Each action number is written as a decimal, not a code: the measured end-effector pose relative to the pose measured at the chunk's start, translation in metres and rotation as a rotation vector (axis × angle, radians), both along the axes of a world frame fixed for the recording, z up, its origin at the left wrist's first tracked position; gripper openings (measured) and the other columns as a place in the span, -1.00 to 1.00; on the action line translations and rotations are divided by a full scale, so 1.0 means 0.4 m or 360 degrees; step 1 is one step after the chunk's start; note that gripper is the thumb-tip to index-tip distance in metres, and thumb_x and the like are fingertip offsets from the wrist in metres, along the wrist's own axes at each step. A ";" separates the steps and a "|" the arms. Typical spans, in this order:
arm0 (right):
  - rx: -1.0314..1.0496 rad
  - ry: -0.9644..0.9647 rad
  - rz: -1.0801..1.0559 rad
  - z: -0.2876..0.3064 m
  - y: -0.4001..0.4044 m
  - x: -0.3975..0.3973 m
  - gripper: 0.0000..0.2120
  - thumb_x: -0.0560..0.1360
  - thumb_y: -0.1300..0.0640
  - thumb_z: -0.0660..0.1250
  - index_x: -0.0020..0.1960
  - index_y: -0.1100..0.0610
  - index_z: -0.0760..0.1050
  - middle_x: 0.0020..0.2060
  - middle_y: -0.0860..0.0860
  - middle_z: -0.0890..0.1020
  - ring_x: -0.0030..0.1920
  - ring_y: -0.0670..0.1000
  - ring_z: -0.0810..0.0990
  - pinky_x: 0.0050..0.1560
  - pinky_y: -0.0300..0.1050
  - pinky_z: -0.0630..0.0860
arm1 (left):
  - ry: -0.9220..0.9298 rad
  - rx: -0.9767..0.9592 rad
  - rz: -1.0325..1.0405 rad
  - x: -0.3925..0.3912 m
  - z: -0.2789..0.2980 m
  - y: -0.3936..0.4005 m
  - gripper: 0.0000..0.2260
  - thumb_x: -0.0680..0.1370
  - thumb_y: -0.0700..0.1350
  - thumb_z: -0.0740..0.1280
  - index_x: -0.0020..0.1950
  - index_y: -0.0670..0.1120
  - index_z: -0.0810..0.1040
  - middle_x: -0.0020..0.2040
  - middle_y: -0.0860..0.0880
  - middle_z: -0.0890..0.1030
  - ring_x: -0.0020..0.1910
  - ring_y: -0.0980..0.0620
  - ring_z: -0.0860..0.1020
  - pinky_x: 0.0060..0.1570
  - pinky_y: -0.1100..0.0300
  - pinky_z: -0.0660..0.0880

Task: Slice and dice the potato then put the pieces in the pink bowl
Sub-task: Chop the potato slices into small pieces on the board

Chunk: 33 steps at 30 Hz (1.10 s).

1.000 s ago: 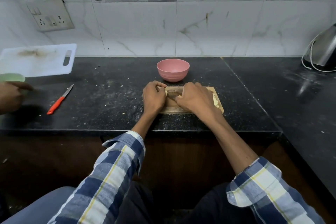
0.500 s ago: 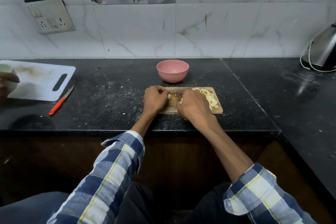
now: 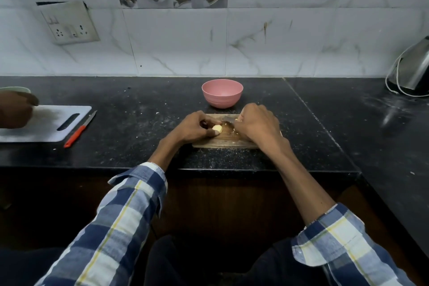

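**Last chunk of potato lined up for dicing**

The left hand (image 3: 194, 126) pinches a small pale potato piece (image 3: 217, 128) on the wooden cutting board (image 3: 224, 143). The right hand (image 3: 256, 123), curled round a knife (image 3: 227, 119), has swung its blade back toward that piece after sweeping diced bits to the board's right side half a second ago. So cutting resumes; the pink bowl (image 3: 222, 93), just beyond the board on the counter (image 3: 139, 123), looks empty.
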State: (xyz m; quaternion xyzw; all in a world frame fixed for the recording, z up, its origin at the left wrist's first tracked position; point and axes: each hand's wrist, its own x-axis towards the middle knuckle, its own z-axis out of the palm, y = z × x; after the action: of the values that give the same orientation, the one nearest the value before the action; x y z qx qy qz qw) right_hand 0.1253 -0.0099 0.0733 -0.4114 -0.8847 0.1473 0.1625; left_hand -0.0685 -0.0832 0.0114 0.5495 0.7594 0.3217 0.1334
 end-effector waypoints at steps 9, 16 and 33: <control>0.0143 -0.0051 0.0033 -0.016 -0.016 0.004 -0.81 0.54 0.00 0.39 0.09 0.06 0.59 0.10 0.12 0.63 0.11 0.21 0.60 -0.08 0.00 0.39 | -0.0039 0.0376 0.0263 0.039 -0.057 0.021 -0.74 0.45 -0.01 0.60 0.13 0.05 0.76 -0.09 0.14 0.62 -0.08 0.21 0.57 -0.13 0.47 0.39; 0.0248 -0.0082 0.0059 -0.030 -0.035 -0.002 -0.80 0.58 0.04 0.35 0.18 0.06 0.56 0.16 0.15 0.59 0.12 0.22 0.58 -0.05 0.00 0.39 | -0.0004 0.0473 0.0296 0.034 -0.070 0.023 -0.78 0.43 -0.02 0.59 0.07 0.06 0.77 -0.06 0.12 0.56 -0.11 0.20 0.52 -0.16 0.45 0.32; 0.0173 -0.0213 0.0039 0.028 -0.107 0.051 -0.79 0.52 0.11 0.46 0.14 0.05 0.58 0.11 0.11 0.61 0.10 0.18 0.59 -0.04 0.00 0.46 | -0.0099 0.0439 0.0361 0.027 -0.084 0.035 -0.81 0.42 -0.03 0.61 -0.02 -0.03 0.74 -0.01 0.06 0.54 -0.02 0.09 0.54 -0.03 0.23 0.48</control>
State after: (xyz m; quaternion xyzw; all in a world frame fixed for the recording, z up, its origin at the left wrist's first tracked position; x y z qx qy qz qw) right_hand 0.1459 -0.0529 0.0846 -0.4000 -0.9053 0.0730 0.1232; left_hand -0.0576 -0.0692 -0.0221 0.4632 0.7608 0.4524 0.0430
